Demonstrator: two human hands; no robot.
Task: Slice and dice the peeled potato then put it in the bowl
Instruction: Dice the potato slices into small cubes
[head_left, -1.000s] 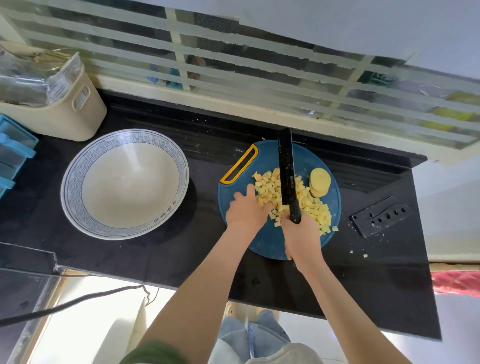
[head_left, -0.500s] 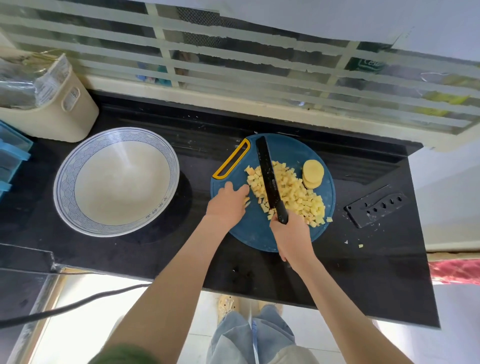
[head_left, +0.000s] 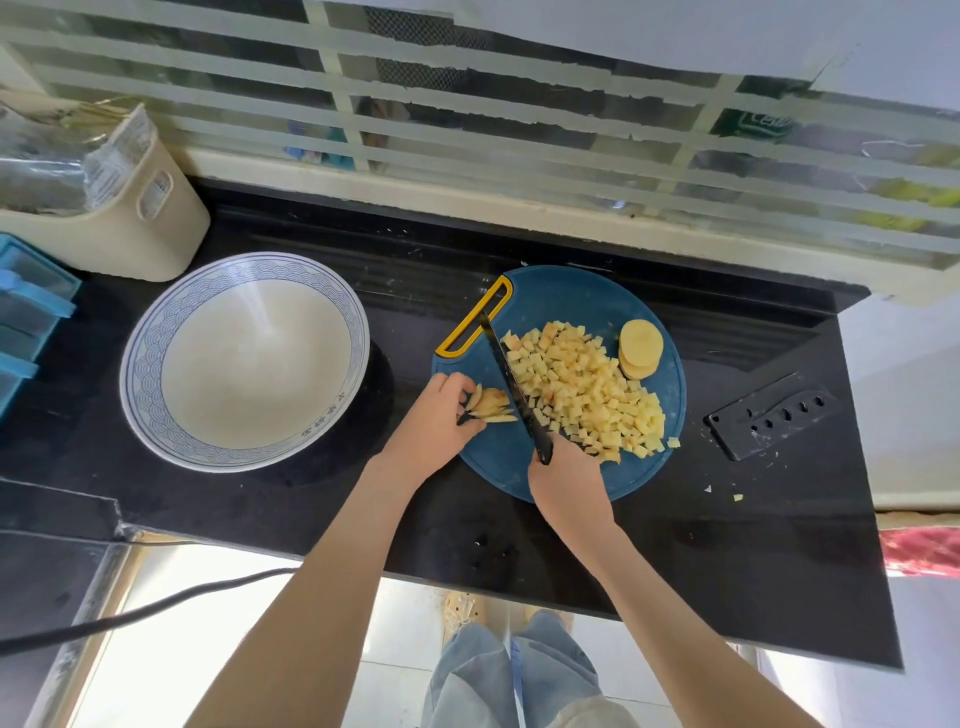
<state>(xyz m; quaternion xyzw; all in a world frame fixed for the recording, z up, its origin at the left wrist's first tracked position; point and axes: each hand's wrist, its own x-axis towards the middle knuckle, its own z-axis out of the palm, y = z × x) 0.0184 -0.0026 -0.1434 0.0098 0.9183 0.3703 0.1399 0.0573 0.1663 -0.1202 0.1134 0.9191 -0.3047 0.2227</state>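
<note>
A round blue cutting board (head_left: 550, 296) with a yellow handle lies on the black counter. A heap of diced potato (head_left: 582, 384) covers its middle, and a stack of round potato slices (head_left: 640, 347) sits at its right rim. My right hand (head_left: 566, 475) grips the handle of a black knife (head_left: 511, 382), whose blade lies along the left side of the heap. My left hand (head_left: 436, 421) holds several thin potato strips (head_left: 491, 404) at the board's left edge, just left of the blade. The white bowl (head_left: 244, 457) with a blue patterned rim stands empty to the left.
A black knife sheath (head_left: 769, 415) lies right of the board, with potato crumbs (head_left: 737, 498) near it. A cream basket (head_left: 124, 228) holding plastic bags and blue containers (head_left: 26, 312) stand at the far left. A window grille runs along the back.
The knife has swung left and now pens the dice on its right. My left hand has shifted to the board's left edge and now holds a small bunch of potato strips.
</note>
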